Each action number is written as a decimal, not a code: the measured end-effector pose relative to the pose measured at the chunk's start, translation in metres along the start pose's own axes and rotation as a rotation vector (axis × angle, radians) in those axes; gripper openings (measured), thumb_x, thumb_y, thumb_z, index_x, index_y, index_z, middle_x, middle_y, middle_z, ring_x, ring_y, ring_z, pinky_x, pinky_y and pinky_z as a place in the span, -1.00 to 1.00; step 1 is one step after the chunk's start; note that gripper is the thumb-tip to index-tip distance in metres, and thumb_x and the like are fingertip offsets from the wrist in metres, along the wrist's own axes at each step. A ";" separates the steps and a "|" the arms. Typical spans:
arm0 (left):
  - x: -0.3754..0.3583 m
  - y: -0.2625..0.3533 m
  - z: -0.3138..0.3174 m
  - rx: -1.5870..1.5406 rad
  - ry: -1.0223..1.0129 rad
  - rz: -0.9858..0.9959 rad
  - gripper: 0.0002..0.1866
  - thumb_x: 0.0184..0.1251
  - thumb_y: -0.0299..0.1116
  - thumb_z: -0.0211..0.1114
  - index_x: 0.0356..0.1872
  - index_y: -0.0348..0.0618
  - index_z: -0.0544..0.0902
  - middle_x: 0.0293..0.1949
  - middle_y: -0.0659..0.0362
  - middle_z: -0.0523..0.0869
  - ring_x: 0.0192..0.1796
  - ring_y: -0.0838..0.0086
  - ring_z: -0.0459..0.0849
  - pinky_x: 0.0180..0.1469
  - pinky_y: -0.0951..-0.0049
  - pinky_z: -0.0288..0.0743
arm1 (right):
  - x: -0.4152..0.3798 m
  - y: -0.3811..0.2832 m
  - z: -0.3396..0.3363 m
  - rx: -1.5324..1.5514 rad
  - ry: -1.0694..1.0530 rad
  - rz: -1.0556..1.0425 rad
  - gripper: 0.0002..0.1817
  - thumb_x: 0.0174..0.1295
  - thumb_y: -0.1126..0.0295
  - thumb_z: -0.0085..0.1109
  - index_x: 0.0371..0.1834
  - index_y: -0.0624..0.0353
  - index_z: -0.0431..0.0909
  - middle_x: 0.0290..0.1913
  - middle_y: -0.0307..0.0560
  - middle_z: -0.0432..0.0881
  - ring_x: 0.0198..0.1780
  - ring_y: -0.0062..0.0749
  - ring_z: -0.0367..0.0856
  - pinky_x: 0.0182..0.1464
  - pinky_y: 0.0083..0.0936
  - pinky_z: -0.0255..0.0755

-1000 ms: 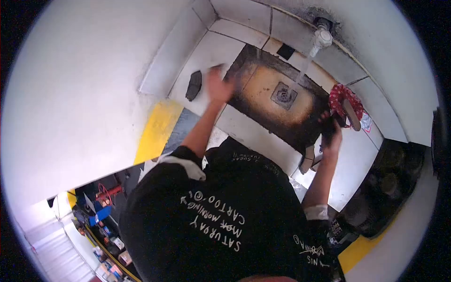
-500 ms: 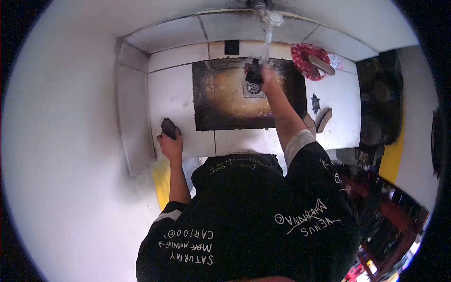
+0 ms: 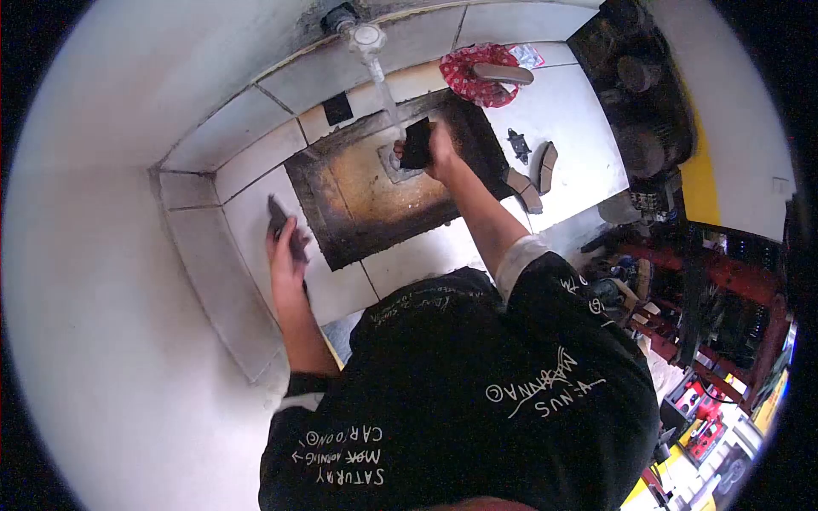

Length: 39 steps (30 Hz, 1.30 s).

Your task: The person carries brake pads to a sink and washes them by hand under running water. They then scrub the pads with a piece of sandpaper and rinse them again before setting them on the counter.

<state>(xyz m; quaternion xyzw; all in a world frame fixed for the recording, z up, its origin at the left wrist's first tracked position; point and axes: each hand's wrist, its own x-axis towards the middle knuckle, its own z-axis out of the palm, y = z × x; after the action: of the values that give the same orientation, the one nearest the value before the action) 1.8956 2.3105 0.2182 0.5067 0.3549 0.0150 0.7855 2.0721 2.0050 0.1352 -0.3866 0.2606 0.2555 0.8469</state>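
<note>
Apparently right hand [image 3: 440,150] grips dark pad [image 3: 417,142] under tap [image 3: 366,38]; left hand [image 3: 284,251] clasps another pad [image 3: 279,223].

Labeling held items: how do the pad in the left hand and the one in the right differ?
The right hand's pad is held under the tap's stream over the drain; the left hand's pad is off to the side above the white tile, away from the water. Both are dark, flat, and gripped.

white tiled counter [image 3: 567,119], two brake pads [image 3: 532,179], red cloth [image 3: 473,72]
</note>
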 end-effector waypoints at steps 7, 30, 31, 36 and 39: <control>0.077 -0.031 0.152 -0.239 -0.539 -0.067 -0.70 0.40 -0.29 0.14 0.01 -0.28 0.49 -0.10 0.01 0.65 -0.08 0.25 0.67 0.05 0.19 0.58 | -0.055 -0.012 -0.014 0.214 -0.148 -0.014 -0.46 0.42 -0.05 -0.27 0.04 0.23 0.43 -0.18 0.06 0.60 -0.23 -0.08 0.63 -0.08 -0.19 0.56; 0.110 -0.076 0.221 -0.573 -0.461 -0.406 -0.52 0.42 -0.09 -0.04 0.11 -0.30 0.44 -0.02 -0.06 0.60 0.01 0.08 0.59 0.27 -0.03 0.38 | -0.065 -0.052 -0.046 -0.083 -0.144 0.053 -0.50 0.36 0.15 -0.02 0.21 0.31 0.37 0.14 0.03 0.51 0.10 -0.28 0.50 0.23 -0.34 0.33; 0.102 -0.073 0.227 -0.574 -0.457 -0.409 -0.52 0.42 -0.09 -0.04 0.11 -0.30 0.44 -0.02 -0.06 0.60 0.01 0.08 0.59 0.27 -0.03 0.38 | -0.059 -0.047 -0.047 -0.083 -0.141 0.058 -0.50 0.36 0.15 -0.02 0.21 0.31 0.37 0.14 0.03 0.51 0.10 -0.28 0.50 0.23 -0.34 0.33; 0.093 -0.071 0.235 -0.586 -0.452 -0.391 -0.42 0.40 -0.06 -0.10 0.24 -0.35 0.34 0.28 -0.14 0.39 0.36 -0.04 0.31 0.41 -0.05 0.15 | -0.030 -0.043 -0.053 -0.466 0.096 -0.357 -0.36 0.41 0.08 -0.05 0.40 0.29 0.18 0.30 0.02 0.38 0.27 -0.34 0.37 0.32 -0.53 0.17; 0.088 -0.071 0.239 -0.622 -0.630 -0.355 -0.39 0.38 -0.06 -0.10 0.26 -0.36 0.31 0.36 -0.16 0.29 0.43 -0.05 0.20 0.45 -0.02 0.07 | -0.040 -0.053 -0.051 -0.397 0.092 -0.382 -0.38 0.43 0.07 -0.11 0.39 0.30 0.20 0.30 0.03 0.38 0.30 -0.33 0.33 0.35 -0.52 0.11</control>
<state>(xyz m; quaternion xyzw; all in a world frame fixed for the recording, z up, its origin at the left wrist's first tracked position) 2.0747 2.1221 0.1692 0.1590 0.1592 -0.1685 0.9597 2.0640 1.9253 0.1603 -0.5982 0.1659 0.1193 0.7749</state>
